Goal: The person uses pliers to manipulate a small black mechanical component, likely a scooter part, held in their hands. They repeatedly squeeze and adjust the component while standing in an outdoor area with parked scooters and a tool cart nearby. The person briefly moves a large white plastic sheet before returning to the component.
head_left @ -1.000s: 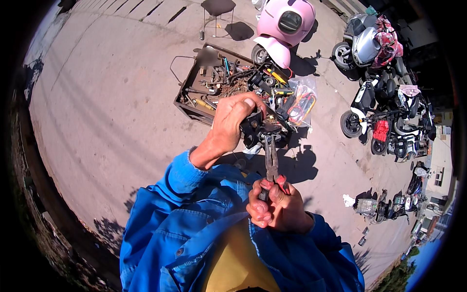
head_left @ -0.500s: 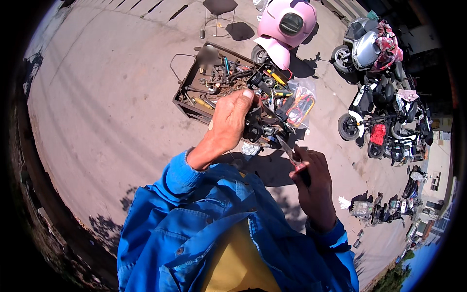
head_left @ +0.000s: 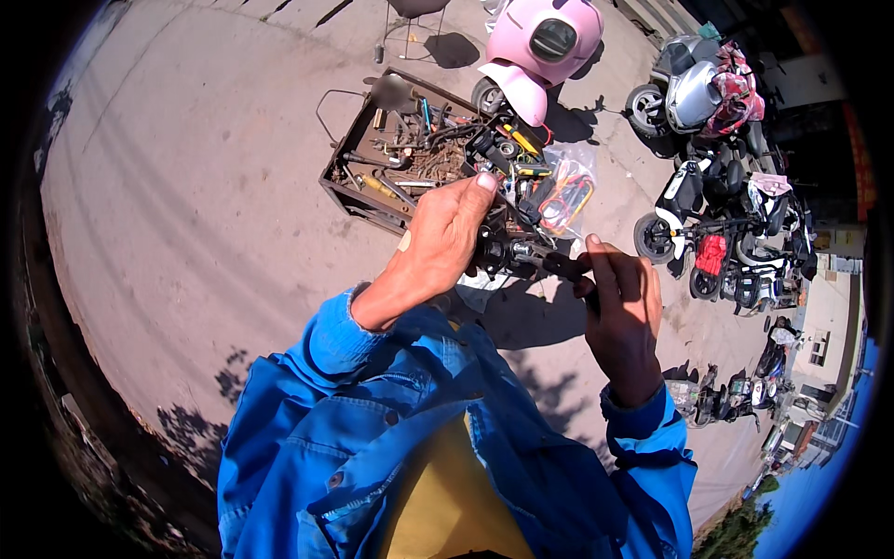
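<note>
My left hand (head_left: 445, 224) is closed on a black part (head_left: 492, 253) with a silvery metal end (head_left: 523, 252) that points to the right. Its palm and fingers hide much of that part. Just to the right, my right hand (head_left: 622, 300) grips a dark pliers-like tool (head_left: 562, 266). The tool's head lies against or very near the metal end; contact cannot be made out. Its handles are mostly covered by my fingers. Beyond both hands, on the ground, sits a shallow open toolbox (head_left: 372, 212) with a wire handle.
Loose hand tools (head_left: 424, 154) and a clear plastic bag (head_left: 570, 196) with red and yellow cables lie in and beside the box. A pink scooter (head_left: 535, 56) stands behind it, near a stool (head_left: 416, 9). Several scooters, one with a white front (head_left: 683, 191), line the right side.
My right hand has moved up and to the right, turning the tool from upright to nearly level beside the metal end. My left hand keeps its hold. The background has shifted slightly up and left.
</note>
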Demonstrator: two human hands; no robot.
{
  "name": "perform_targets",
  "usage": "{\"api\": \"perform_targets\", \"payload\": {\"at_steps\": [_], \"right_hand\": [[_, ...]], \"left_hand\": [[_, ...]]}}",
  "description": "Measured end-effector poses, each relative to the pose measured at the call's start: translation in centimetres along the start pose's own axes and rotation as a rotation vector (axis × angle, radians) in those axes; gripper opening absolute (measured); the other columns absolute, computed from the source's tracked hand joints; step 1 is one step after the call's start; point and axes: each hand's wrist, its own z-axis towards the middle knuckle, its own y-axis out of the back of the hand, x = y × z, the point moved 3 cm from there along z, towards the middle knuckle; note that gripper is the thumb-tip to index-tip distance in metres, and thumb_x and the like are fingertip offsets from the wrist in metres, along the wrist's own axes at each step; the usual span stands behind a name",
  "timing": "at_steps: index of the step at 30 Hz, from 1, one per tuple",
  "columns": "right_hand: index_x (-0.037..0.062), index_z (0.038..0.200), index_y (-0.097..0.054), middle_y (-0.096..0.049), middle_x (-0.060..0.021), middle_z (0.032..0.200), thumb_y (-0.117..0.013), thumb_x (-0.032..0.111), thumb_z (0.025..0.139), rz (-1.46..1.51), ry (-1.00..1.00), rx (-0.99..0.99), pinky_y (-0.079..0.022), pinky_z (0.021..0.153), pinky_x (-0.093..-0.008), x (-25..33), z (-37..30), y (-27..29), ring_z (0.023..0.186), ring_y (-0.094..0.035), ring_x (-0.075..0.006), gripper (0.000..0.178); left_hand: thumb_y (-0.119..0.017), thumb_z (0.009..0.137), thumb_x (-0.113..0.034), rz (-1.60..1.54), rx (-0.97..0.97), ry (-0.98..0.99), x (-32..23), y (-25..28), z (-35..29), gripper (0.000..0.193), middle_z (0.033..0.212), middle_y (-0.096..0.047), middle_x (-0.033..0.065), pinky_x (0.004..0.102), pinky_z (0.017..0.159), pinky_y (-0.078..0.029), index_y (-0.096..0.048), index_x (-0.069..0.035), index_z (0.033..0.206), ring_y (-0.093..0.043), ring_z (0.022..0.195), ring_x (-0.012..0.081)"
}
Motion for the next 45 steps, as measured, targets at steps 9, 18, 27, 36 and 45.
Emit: {"api": "perform_targets", "payload": {"at_steps": [9,18,27,36,45], "right_hand": [[0.0051,0.131,-0.062,-0.067,-0.0088,0.11,-0.076,-0.009,0.073,0.024,0.081,0.007,-0.053,0.085,-0.0424,-0.7,0.7,0.2,0.101,-0.065,-0.0297,0.062],[0.0028,0.128,-0.06,-0.065,-0.014,0.102,-0.072,-0.012,0.071,0.249,0.091,0.064,-0.056,0.073,-0.0413,-2.2,0.2,-0.2,0.088,-0.067,-0.0305,0.06],[0.0019,0.123,-0.062,-0.064,-0.0121,0.094,-0.074,-0.008,0.067,0.259,0.158,0.027,-0.055,0.064,-0.0403,-2.5,0.2,-0.1,0.079,-0.066,-0.0297,0.058],[0.0024,0.121,-0.064,-0.065,-0.0104,0.096,-0.082,0.0,0.069,0.232,0.139,0.026,-0.057,0.065,-0.0396,-2.4,0.2,-0.3,0.081,-0.067,-0.0294,0.055],[0.0018,0.12,-0.066,-0.067,-0.0124,0.099,-0.075,-0.007,0.073,0.269,0.067,-0.02,-0.058,0.068,-0.0389,-2.2,-0.2,-0.9,0.085,-0.07,-0.0302,0.049]], "left_hand": [[-0.044,0.113,-0.042,-0.135,0.037,0.074,0.2,-0.5,-0.5,0.056,0.06,-0.05,0.0037,0.0346,0.049,-0.042,-0.065,0.007,0.094,-0.049,0.053,0.011],[-0.044,0.113,-0.035,-0.154,-0.037,-0.053,0.6,-1.4,-1.4,0.05,0.061,-0.054,0.0004,0.0289,0.045,-0.042,-0.067,0.004,0.093,-0.051,0.05,0.0068],[-0.034,0.114,-0.046,-0.178,-0.118,-0.119,1.0,-2.1,-2.7,0.065,0.083,-0.068,0.0071,0.0286,0.074,-0.047,-0.069,0.005,0.093,-0.059,0.08,0.0128],[-0.036,0.114,-0.041,-0.074,-0.323,-0.377,1.4,-2.1,-2.6,0.058,0.059,-0.048,0.0021,0.031,0.053,-0.034,-0.071,0.002,0.096,-0.04,0.055,0.0104],[-0.036,0.114,-0.037,0.057,-0.456,-0.644,0.9,-1.8,-1.7,0.054,0.068,-0.054,0.0083,0.0338,0.057,-0.041,-0.069,0.003,0.098,-0.048,0.056,0.0176]]}}
